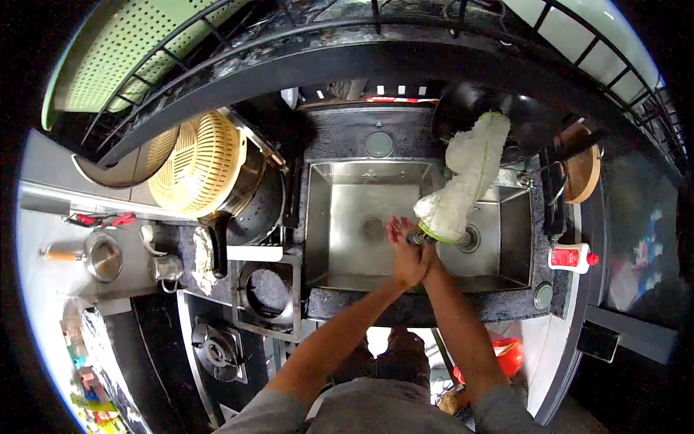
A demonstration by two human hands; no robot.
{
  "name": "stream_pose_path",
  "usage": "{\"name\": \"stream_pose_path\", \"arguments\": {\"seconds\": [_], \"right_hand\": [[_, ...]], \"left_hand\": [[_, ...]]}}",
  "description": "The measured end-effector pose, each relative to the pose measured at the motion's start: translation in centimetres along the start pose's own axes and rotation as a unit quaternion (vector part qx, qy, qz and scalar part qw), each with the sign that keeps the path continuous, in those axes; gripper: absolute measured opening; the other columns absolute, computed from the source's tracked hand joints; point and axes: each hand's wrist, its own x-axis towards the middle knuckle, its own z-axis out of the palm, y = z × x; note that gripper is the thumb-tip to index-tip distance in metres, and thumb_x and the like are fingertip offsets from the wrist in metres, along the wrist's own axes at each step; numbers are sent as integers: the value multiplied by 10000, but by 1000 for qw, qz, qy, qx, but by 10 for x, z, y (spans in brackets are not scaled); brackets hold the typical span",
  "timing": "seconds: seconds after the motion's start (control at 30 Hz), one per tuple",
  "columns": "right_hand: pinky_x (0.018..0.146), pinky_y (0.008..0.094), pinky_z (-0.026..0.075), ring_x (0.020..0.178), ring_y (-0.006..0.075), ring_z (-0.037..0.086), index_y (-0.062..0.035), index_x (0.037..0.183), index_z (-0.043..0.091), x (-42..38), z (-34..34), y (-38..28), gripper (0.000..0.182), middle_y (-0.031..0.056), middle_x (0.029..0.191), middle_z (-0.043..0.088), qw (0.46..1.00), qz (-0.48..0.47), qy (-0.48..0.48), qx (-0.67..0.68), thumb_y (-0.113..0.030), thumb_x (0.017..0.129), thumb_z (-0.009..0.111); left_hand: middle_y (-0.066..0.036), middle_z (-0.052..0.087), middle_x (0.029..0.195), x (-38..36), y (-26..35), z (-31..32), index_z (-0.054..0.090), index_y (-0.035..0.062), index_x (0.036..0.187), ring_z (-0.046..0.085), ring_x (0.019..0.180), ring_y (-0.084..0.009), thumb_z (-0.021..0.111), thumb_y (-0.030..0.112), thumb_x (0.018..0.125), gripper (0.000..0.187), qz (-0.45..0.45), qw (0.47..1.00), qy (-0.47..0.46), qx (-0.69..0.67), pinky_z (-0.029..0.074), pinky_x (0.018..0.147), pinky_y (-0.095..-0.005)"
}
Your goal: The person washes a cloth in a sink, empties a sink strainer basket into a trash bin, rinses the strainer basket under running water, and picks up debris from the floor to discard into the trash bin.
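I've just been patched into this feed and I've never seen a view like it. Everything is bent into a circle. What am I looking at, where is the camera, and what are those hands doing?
There is one picture, from a camera worn on a person's head, looking down. The wide lens bends straight edges into curves. The two bare arms entering from below belong to the wearer.

The left hand and right hand are pressed together over a steel double sink. They seem to be clasped near a small dark thing, though I cannot tell what it is or whether it is gripped. Just above them, a white cloth hangs down wrapped around something, probably the tap.

To the left are a yellow colander resting on a dark pan, a small metal cup and a gas burner. To the right stands a white bottle with a red cap. A dark wok sits behind the sink.
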Motion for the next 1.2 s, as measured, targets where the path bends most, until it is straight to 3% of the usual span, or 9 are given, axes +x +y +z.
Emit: {"name": "stream_pose_path", "arguments": {"seconds": [0.07,0.17,0.23,0.6,0.7,0.8,0.9,1.1,1.2], "right_hand": [[924,483,360,1062,349,455,-24,1202,399,-37,46,9,606,166,1182,471,994,9,-92,-57,-439,789,557],[942,501,335,1071,349,445,-21,1183,416,-61,79,12,647,159,1181,473,970,23,-203,-131,-498,765,545],[948,505,322,1058,339,454,-27,1153,444,-58,77,11,673,155,1166,485,978,13,-170,-117,-558,745,511],[813,433,422,898,240,525,-134,998,539,-33,30,43,605,36,921,571,983,-151,103,-16,-664,719,447],[705,433,459,854,281,550,-104,1116,494,-23,9,46,610,94,973,571,984,-161,75,8,-601,773,413],[712,431,458,865,282,552,-97,1104,500,-21,13,47,589,104,983,584,967,-134,-208,69,-581,780,416],[721,366,444,768,213,546,-82,905,557,0,-20,37,362,28,817,577,937,-321,137,-34,-398,843,391],[640,304,466,695,168,552,-58,827,580,-18,1,40,123,16,745,581,815,-412,110,-393,-166,799,530],[614,274,466,670,150,554,-51,815,582,-23,4,36,60,11,739,584,732,-421,141,-517,-72,761,597]], "left_hand": [[-216,230,1396,18,9,-27,328,81,1324,218,1282,-396,438,402,838,593,21,990,-60,129,121,1043,-518],[-204,546,1063,50,-8,-39,546,48,1074,517,978,-342,588,435,682,552,107,971,-189,-103,414,829,-417],[-198,551,1046,58,-20,-32,548,52,1067,523,960,-336,582,424,692,530,137,955,-230,-130,419,817,-414],[-167,578,951,26,-36,18,559,70,1030,556,858,-303,548,366,746,411,-281,898,-111,-319,441,750,-397],[-159,585,926,27,-40,20,562,75,1020,565,831,-294,539,351,761,379,-334,860,-108,-371,448,732,-393],[-150,592,900,29,-40,24,565,80,1010,574,803,-285,530,335,776,348,-365,830,-104,-408,454,713,-388],[-142,600,874,29,-46,36,568,85,1000,583,776,-276,520,319,791,317,-374,805,-102,-449,460,695,-384],[-128,603,862,23,-41,5,562,135,1016,601,800,-277,404,289,868,265,-456,790,-129,-390,469,739,-391],[-134,607,839,19,-35,2,548,118,1019,605,779,-252,381,298,889,278,-302,928,-154,-155,471,697,-408]]}}
